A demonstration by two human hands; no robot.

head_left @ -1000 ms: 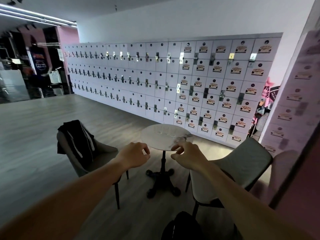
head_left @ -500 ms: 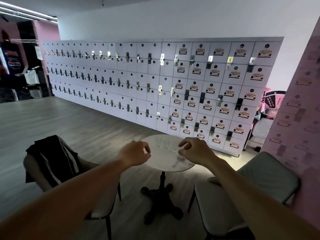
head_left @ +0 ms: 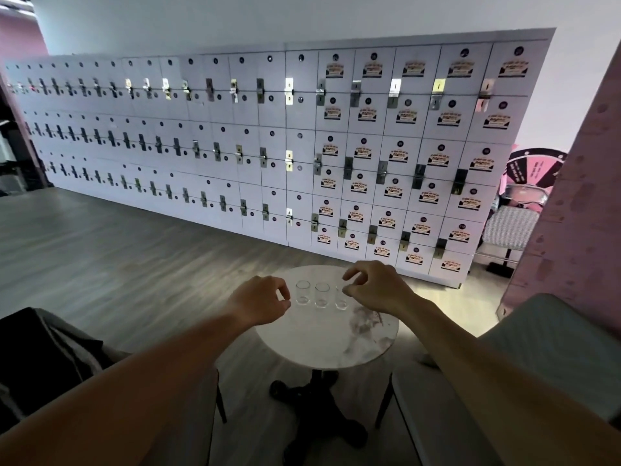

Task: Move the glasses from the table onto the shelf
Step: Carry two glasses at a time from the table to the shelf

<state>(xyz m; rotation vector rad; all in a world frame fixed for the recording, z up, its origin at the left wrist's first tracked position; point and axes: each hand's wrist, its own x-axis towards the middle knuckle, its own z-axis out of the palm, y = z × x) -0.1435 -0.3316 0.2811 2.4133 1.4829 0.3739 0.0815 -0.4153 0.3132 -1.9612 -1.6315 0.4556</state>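
On the round table (head_left: pixel 339 351) we flank three upright glasses (head_left: pixel 322 295): left hand (head_left: pixel 260 302) and right hand (head_left: pixel 376 287) both half-curled, empty, right nearest the end glass.

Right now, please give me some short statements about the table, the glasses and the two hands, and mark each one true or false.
1. Three clear glasses stand in a row on the round table. True.
2. The glasses are lying on their sides. False: all three stand upright.
3. The left hand is at the left end of the row and the right hand is at the right end. True.
4. The left hand is lifting a glass off the table. False: its fingers are curled beside the left glass, which rests on the tabletop.
5. The table has one dark central pedestal. True.
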